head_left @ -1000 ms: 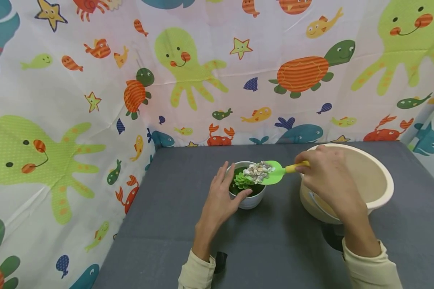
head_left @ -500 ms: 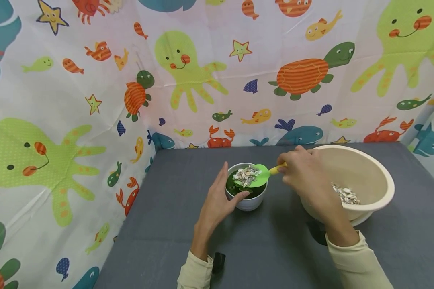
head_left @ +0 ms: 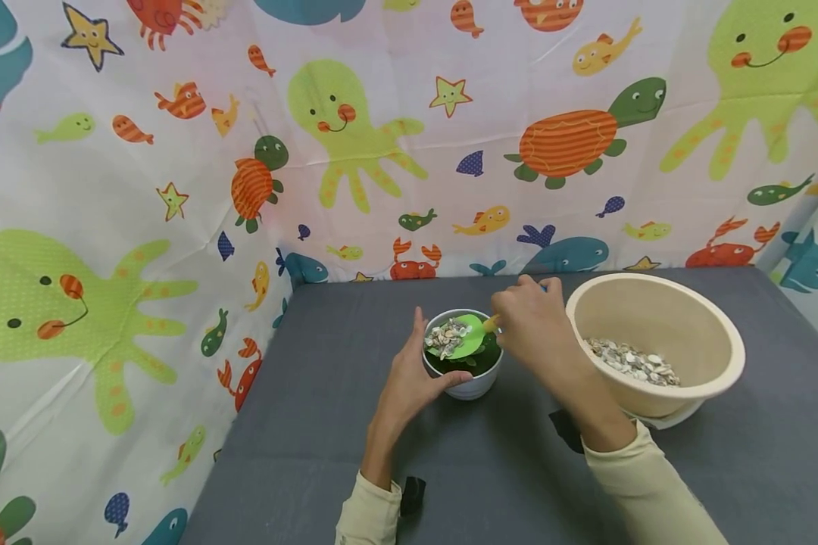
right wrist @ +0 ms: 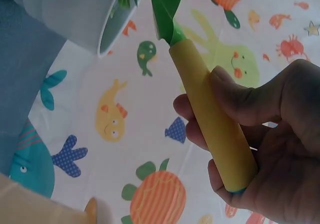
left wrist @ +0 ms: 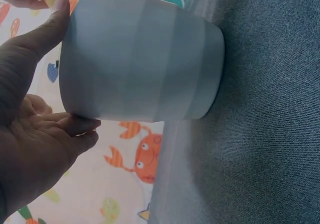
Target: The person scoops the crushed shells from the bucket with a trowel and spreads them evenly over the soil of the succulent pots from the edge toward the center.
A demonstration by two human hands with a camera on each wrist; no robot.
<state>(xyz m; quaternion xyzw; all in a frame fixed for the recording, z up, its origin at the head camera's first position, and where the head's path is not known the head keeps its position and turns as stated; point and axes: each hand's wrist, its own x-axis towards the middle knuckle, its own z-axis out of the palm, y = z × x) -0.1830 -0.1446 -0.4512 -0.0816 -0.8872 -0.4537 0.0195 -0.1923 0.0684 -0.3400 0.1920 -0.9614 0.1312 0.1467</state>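
A small white flower pot (head_left: 473, 389) with a green succulent (head_left: 480, 357) in it stands on the grey cloth. My left hand (head_left: 410, 378) holds the pot at its rim, thumb on the near side and fingers along the left. Over the pot's mouth is a toy trowel, its light green blade (head_left: 473, 335) bearing a heap of small shells (head_left: 446, 337) and covering part of the plant. My right hand (head_left: 535, 318) grips the trowel by its yellow handle (right wrist: 217, 119), fingers wrapped round it and thumb along it, as the right wrist view shows.
To the right stands a large cream tub (head_left: 661, 306) with more shells (head_left: 630, 362) at its bottom, its near rim close to my right forearm. Grey cloth (head_left: 327, 378) covers the table. A sheet printed with sea animals (head_left: 409, 151) hangs behind and to the left.
My right hand has moved left with the loaded trowel, from beside the tub to over the pot, and the blade now reaches the pot's left rim. My left hand stays at the pot.
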